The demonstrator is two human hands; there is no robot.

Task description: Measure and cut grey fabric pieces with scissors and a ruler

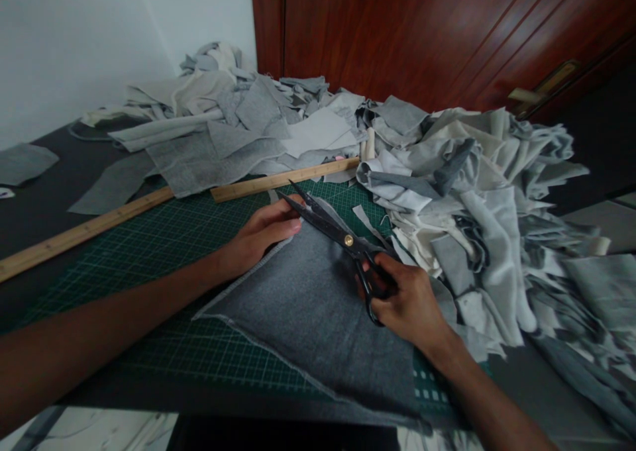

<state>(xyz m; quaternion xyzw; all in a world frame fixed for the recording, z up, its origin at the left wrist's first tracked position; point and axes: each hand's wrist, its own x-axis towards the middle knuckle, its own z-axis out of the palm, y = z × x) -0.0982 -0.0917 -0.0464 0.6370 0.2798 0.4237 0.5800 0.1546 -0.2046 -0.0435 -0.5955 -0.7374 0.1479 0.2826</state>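
A dark grey piece of cloth (303,312) with stitched edges lies over the green cutting mat (163,351). My left hand (265,232) pinches the cloth at its far left edge, thumb on top. In my right hand (405,295) are black fabric scissors (348,240) with a brass pivot, my fingers through the handles. The blades are slightly apart and point to the upper left, across the far edge of the cloth. Their tips reach just past my left fingers. A narrow grey strip (368,220) lies by the far edge, right of the blades.
Heaps of grey and white fabric scraps (477,173) cover the back and right of the dark table (30,219). Two wooden rulers lie end to end, one on the left (99,224) and one nearer the middle (283,181). Behind stands a reddish-brown door (397,34) with a handle.
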